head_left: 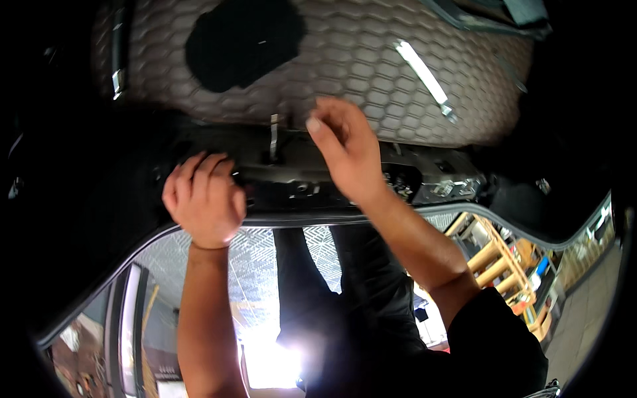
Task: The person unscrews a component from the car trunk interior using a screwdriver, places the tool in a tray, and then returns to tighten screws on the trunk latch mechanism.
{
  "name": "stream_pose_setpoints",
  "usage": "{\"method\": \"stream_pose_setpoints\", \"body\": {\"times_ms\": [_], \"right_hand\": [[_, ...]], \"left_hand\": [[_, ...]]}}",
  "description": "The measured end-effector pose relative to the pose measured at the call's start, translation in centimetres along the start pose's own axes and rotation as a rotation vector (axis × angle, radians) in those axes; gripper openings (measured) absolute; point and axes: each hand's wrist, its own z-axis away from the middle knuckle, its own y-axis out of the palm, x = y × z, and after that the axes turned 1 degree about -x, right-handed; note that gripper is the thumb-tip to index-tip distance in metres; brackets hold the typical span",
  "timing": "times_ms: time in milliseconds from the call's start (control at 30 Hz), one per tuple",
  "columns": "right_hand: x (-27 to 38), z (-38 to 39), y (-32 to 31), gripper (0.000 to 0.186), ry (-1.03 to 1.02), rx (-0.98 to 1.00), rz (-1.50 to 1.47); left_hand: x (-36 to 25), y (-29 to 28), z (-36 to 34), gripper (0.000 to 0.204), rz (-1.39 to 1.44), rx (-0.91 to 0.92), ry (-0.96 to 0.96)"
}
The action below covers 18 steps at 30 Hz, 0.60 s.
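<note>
Overhead, I have both arms raised to a dark metal panel (411,179) below a quilted, honeycomb-stitched lining (398,93). My left hand (204,199) is curled, fingers hooked over the panel's dark edge, which looks like a way to brace it. My right hand (342,149) is half open, fingers together and reaching up beside a thin metal clip (273,136) that hangs at the seam between lining and panel; whether the fingertips pinch anything, I cannot tell. A rubber seal (318,217) runs just under both wrists. A black patch (242,40) sits on the lining, well apart.
</note>
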Motion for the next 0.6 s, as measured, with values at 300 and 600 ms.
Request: {"method": "stream_pose_setpoints", "body": {"times_ms": [300,600], "right_hand": [[-4.5,25.5,-6.7,0.01,-0.113,0.316,0.676],[-19.1,47.6,-1.9,0.021,0.233,1.269,0.967]], "left_hand": [[-0.4,-0.2,-0.4,0.023,-0.09,-0.044,0.117],[0.7,1.3,1.1,0.023,-0.181,-0.106,0.152]]}}
